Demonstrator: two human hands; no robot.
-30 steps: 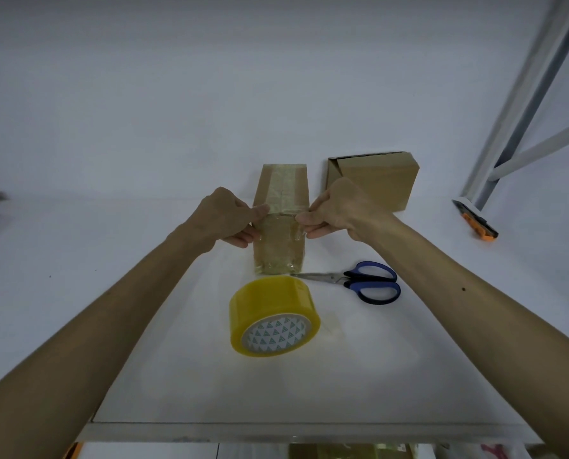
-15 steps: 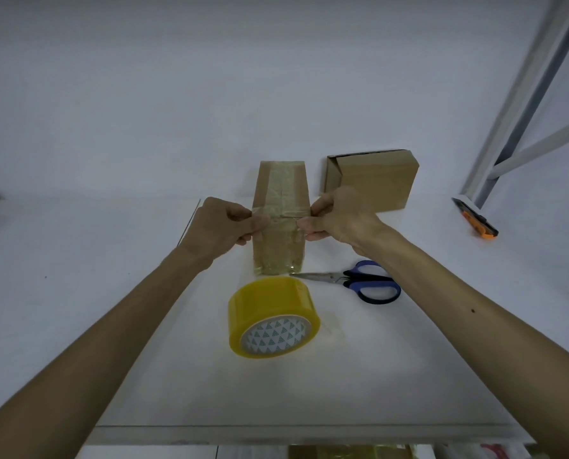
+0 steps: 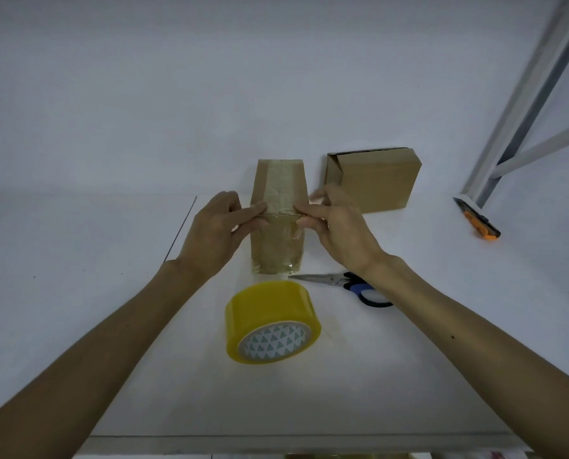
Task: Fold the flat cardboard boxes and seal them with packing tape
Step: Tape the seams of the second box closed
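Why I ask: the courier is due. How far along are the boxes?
Done: the near box is folded, with tape along its top seam and down its front. In hand: the left hand and right hand pinch a tape strip stretched across its top front edge. Left: the far box is folded but one end looks open and no tape shows on it. The roll and scissors lie ready.

The tall brown cardboard box [image 3: 278, 253] at centre is matt where bare; the clear tape [image 3: 281, 185] over its near face and top is glossy and wrinkled. The wide brown cardboard box [image 3: 379, 180], far right, is plain matt. The near yellow tape roll [image 3: 269, 309] is shiny, smooth plastic. The blue-handled scissors [image 3: 316, 278] have bright metal blades. The white table [image 3: 77, 260] looks smooth and matt.
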